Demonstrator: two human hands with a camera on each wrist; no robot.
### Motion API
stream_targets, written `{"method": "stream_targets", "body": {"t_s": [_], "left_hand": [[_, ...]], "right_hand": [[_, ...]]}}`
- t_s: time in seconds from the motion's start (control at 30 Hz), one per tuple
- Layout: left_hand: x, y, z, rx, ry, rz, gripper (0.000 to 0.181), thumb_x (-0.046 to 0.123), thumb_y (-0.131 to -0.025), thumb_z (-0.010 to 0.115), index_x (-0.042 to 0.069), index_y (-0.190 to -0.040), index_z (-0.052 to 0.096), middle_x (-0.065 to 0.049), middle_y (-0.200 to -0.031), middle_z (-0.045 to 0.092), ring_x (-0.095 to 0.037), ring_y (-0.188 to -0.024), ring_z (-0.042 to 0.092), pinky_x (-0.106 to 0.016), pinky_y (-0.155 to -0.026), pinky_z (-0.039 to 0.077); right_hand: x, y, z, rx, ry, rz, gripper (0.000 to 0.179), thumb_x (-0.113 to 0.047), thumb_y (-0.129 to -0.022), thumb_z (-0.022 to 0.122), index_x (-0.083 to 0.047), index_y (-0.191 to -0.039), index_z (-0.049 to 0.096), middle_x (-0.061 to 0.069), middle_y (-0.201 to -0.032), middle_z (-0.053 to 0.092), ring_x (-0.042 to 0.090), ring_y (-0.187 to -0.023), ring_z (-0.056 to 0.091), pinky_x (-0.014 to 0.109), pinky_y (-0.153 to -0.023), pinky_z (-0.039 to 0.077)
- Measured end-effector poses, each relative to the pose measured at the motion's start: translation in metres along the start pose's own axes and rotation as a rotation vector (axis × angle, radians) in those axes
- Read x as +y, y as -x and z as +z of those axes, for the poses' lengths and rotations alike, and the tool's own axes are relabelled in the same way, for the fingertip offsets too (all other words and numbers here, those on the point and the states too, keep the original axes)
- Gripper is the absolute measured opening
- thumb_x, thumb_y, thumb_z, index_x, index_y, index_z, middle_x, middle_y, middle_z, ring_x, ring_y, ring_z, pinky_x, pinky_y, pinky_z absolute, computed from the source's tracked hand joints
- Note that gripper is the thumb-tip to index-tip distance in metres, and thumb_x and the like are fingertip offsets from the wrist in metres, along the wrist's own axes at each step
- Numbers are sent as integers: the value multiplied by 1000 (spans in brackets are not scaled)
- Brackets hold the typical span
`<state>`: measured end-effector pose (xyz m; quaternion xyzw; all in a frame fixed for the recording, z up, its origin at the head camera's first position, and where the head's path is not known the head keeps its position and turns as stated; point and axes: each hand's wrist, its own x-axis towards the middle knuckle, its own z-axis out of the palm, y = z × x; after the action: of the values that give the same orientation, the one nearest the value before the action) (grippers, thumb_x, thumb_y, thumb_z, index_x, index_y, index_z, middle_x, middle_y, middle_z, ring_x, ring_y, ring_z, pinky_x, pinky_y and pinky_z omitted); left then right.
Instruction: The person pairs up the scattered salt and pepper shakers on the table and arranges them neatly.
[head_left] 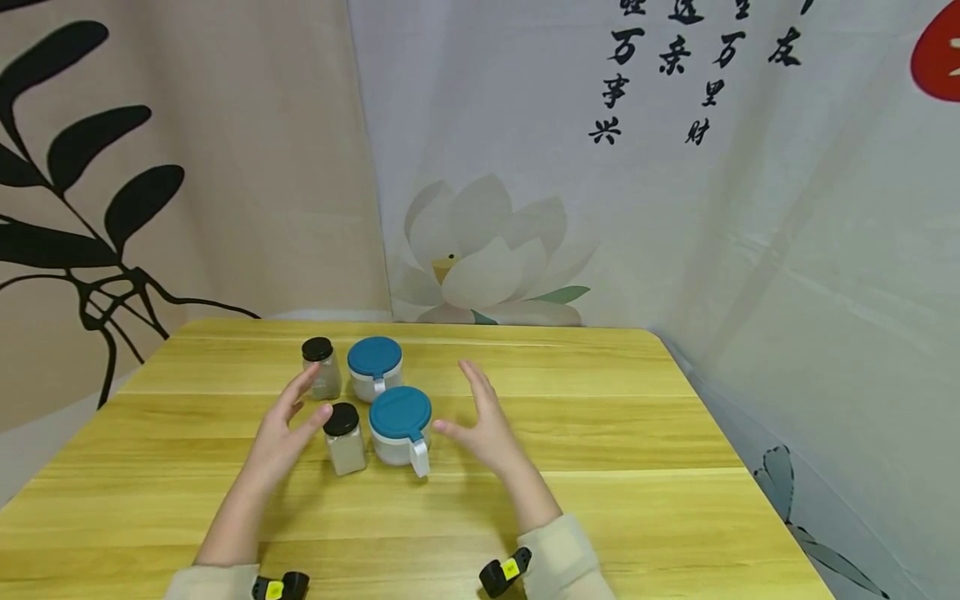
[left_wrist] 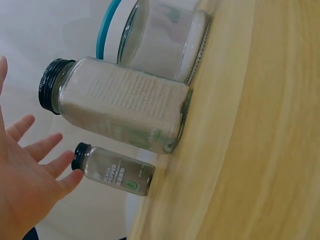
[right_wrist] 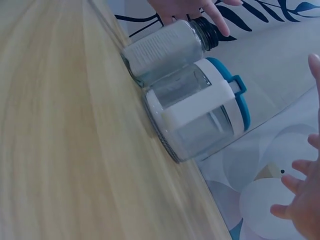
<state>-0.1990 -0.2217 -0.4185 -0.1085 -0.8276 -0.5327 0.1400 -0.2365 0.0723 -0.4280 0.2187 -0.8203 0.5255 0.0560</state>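
Two seasoning bottles with black caps and two seasoning jars with blue lids stand upright in a close group on the table. My left hand [head_left: 279, 440] is to the left of the group, fingers spread, its thumb close to the cap of the front bottle [head_left: 347, 451]. The rear bottle [left_wrist: 117, 171], labelled as pepper, stands by its fingertips. To the right of the front jar [right_wrist: 195, 110], my right hand [head_left: 486, 430] is held with spread fingers and nothing in it. The rear jar [head_left: 375, 367] is partly covered by the front one, whose white handle faces me.
The wooden table [head_left: 600, 500] extends on all sides of the group. Behind its far edge hangs a pale cloth [head_left: 510, 125] with a lotus print and black writing. A dark plant print [head_left: 82, 150] shows at the left.
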Motion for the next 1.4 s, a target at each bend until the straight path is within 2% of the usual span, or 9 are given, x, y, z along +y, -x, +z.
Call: {"method": "stream_targets", "body": {"t_s": [0.17, 0.37, 0.7, 0.87, 0.97, 1.1, 1.17, 1.3, 1.4], "left_hand": [[-2, 1, 0, -6, 3, 5, 65, 19, -96, 60, 12, -152, 26, -17, -152, 29, -44, -135, 25, -62, -104, 22], [-5, 2, 0, -13, 7, 9, 65, 18, -96, 60, 11, -151, 27, -19, -150, 32, -42, -134, 27, -62, -104, 24], [-11, 2, 1, -32, 18, 15, 63, 16, -95, 61, 9, -150, 30, -18, -148, 36, -41, -133, 30, -62, -102, 25], [-14, 2, 1, -41, 24, 24, 61, 14, -96, 59, 5, -149, 31, -19, -146, 38, -40, -132, 33, -61, -101, 28], [-16, 2, 1, -45, 18, 25, 59, 14, -97, 58, 4, -148, 32, -19, -145, 40, -37, -130, 36, -52, -103, 32], [-18, 3, 1, -47, 23, 28, 56, 13, -97, 57, 3, -147, 33, -19, -144, 41, -37, -128, 38, -24, -100, 35], [-19, 4, 1, -49, 34, 27, 56, 13, -97, 57, 3, -147, 34, -19, -144, 41, -38, -128, 38, -15, -96, 34], [-21, 5, 1, -60, 51, 11, 55, 14, -97, 57, 3, -147, 35, -20, -143, 42, -37, -128, 38, -12, -93, 34], [-21, 5, 2, -64, 56, 3, 55, 14, -97, 58, 3, -146, 36, -18, -144, 42, -27, -128, 40, -12, -93, 35]], "right_hand": [[0, -1, 8, -28, -13, 17, 89, -37, -83, 75, -32, -153, 20, 3, -157, 16, 31, -141, 18, 64, -103, 24], [1, -1, 17, -50, -33, 7, 89, -33, -83, 76, -32, -153, 20, 0, -157, 17, 27, -141, 19, 61, -104, 25], [7, -1, 26, -98, -101, -11, 95, -43, -81, 75, -21, -154, 18, 7, -157, 17, 34, -140, 19, 64, -103, 24], [3, 0, 30, -93, -110, 18, 92, -38, -82, 75, -27, -153, 19, 0, -156, 19, 27, -139, 24, 59, -104, 27], [4, 1, 33, -86, -117, 41, 90, -37, -82, 76, -32, -152, 19, -5, -156, 20, 23, -139, 25, 57, -105, 28], [6, 1, 37, -86, -142, 48, 90, -39, -82, 76, -32, -152, 20, -5, -156, 21, 24, -139, 25, 59, -104, 27], [7, 0, 39, -89, -152, 50, 91, -41, -82, 76, -32, -152, 20, -4, -156, 21, 25, -139, 25, 60, -103, 27], [7, 0, 41, -86, -169, 61, 92, -46, -81, 75, -32, -153, 19, -4, -155, 22, 26, -138, 26, 62, -102, 28], [7, 0, 43, -84, -179, 74, 92, -47, -81, 75, -30, -153, 20, -3, -155, 23, 27, -138, 27, 62, -102, 28]]}}
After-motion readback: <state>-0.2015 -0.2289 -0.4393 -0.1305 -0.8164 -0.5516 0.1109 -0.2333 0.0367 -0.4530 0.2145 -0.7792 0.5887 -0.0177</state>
